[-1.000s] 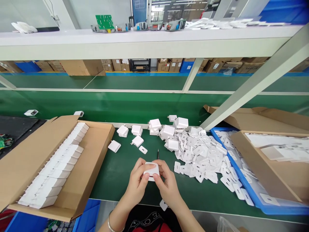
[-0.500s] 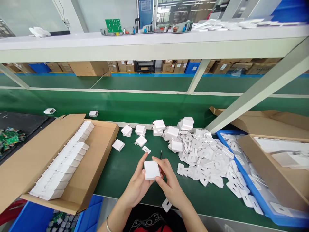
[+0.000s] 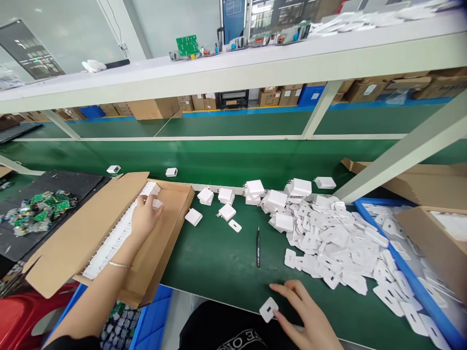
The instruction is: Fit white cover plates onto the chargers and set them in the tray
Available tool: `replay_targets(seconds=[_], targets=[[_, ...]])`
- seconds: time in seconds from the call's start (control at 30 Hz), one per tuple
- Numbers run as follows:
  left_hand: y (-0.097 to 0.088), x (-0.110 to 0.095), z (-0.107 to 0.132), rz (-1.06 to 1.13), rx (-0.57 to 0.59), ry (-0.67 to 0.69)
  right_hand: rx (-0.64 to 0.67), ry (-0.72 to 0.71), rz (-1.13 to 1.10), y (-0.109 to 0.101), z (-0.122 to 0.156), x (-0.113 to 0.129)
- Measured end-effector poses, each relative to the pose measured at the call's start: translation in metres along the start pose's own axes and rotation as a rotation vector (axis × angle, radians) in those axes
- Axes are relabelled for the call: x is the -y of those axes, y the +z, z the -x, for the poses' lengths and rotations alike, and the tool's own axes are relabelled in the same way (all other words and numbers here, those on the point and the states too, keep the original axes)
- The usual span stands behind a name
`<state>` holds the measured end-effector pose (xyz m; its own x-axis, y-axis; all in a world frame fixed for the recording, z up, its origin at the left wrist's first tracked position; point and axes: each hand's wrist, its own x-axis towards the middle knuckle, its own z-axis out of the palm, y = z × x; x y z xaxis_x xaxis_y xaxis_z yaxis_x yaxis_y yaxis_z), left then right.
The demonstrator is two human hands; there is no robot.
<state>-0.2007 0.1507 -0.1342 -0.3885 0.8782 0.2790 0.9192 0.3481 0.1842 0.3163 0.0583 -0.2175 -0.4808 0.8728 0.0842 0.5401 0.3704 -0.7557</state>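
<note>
My left hand (image 3: pixel 145 218) is over the open cardboard box (image 3: pixel 170 233) on the left, its fingers closed on a white charger (image 3: pixel 157 204). Under that hand runs a row of white chargers (image 3: pixel 109 243), with prongs along the left side. My right hand (image 3: pixel 304 316) is low at the table's front edge, thumb and fingers apart. Its thumb tip touches the rim of a small white cover plate (image 3: pixel 269 309) with a slot, lying at the edge. Black tweezers (image 3: pixel 259 248) lie on the green table beyond that hand.
A heap of white cover plates (image 3: pixel 332 243) fills the right side, beside a blue tray (image 3: pixel 419 277). Several white chargers (image 3: pixel 226 212) stand at the back. Circuit boards (image 3: pixel 44 209) lie far left. A slanted post (image 3: pixel 397 150) rises at right.
My hands have parted. The left hand carried the white charger from the middle to the box on the left. The right hand moved down to the cover plate. The view swung left.
</note>
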Motion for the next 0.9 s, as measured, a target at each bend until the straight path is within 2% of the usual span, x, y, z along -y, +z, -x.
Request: replay_targets(seconds=[0.07,0.17,0.27,0.33,0.43,0.53,0.6,0.7,0.8,0.9], targets=[[0.01,0.02,-0.007,-0.116,0.022,-0.024,0.086,-0.07,0.058,0.002,0.008,-0.003],[0.021,0.036,-0.004,-0.247,0.032,-0.057,0.154,-0.113,0.131,0.009,0.012,-0.003],[0.023,0.034,-0.001,-0.316,0.042,-0.056,0.154,-0.116,0.203,0.014,0.009,-0.003],[0.019,0.02,-0.002,-0.338,0.041,-0.048,0.151,-0.12,0.212,0.016,0.006,-0.002],[0.011,-0.022,0.0,-0.337,0.021,0.019,0.169,-0.114,0.174,0.015,0.002,-0.001],[0.01,-0.085,0.013,-0.272,0.084,0.234,0.195,-0.072,0.113,0.012,-0.001,0.001],[0.017,-0.13,0.024,-0.206,0.174,0.401,0.204,-0.036,0.06,0.009,-0.003,0.001],[0.036,-0.186,0.036,-0.153,0.249,0.484,0.181,0.013,-0.003,0.007,-0.006,-0.001],[0.055,-0.217,0.037,-0.115,0.28,0.481,0.114,0.07,-0.037,0.006,-0.007,-0.004],[0.064,-0.222,0.033,-0.039,0.335,0.493,0.072,0.111,-0.068,0.005,-0.007,-0.003]])
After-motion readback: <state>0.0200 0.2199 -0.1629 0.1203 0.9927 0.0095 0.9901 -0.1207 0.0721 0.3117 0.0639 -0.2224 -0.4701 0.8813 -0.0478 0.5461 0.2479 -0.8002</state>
